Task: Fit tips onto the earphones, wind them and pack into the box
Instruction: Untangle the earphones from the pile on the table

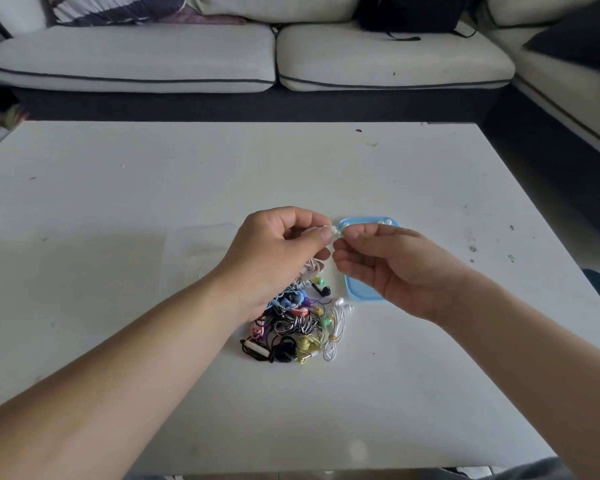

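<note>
Left hand (274, 251) around white earphone (334, 230)

I see a wide white table (153, 174) filling the near and middle view, its top scuffed and dotted with small dark specks, mostly toward the right. Beyond its far edge runs a pale grey sofa (129, 57) with dark piping along the seat cushions and a dark base. A striped cushion (111, 8) lies at its far left, and a black bag (409, 12) sits further right. The sofa turns a corner on the right, where a dark cushion (579, 39) rests. The floor (534, 161) looks dark. The light is soft and even.
</note>
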A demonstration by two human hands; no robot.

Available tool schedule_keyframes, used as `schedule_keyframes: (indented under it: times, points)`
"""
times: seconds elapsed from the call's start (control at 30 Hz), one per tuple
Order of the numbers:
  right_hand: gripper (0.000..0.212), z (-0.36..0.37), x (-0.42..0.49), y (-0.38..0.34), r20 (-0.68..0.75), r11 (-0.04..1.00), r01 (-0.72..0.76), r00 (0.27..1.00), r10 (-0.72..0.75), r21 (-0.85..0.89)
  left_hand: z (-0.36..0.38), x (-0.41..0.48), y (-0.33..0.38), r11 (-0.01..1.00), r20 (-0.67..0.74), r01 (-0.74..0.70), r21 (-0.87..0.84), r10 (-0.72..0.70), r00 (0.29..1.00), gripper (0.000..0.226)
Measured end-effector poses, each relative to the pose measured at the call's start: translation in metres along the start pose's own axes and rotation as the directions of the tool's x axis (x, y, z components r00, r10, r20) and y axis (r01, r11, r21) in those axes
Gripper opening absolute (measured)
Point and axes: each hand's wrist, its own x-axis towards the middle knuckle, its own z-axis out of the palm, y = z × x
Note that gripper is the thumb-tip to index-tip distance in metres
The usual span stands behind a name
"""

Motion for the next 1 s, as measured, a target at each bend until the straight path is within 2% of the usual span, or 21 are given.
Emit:
schedule_keyframes:
  times: [0.47,0.8,1.0]
  points:
    - [0.014,0.007,-0.002,0.002,0.054,0.999,0.045,0.998,-0.044,-0.019,-0.001,0.004,-0.004,0.999,-0.028,-0.04,0.021,0.041,0.999,0.005]
    - [0.021,0.011,0.001,0.01,0.052,0.998,0.055,0.997,-0.056,0.018,0.001,0.003,-0.011,0.989,-0.101,-0.077,0.124,0.09,0.991,0.006]
    - [0.016,0.011,0.001,0.008,0.012,0.997,0.067,0.998,-0.067,0.03,0.003,0.004,-0.011,0.996,-0.106,-0.071,0.06,0.077,0.991,0.006]
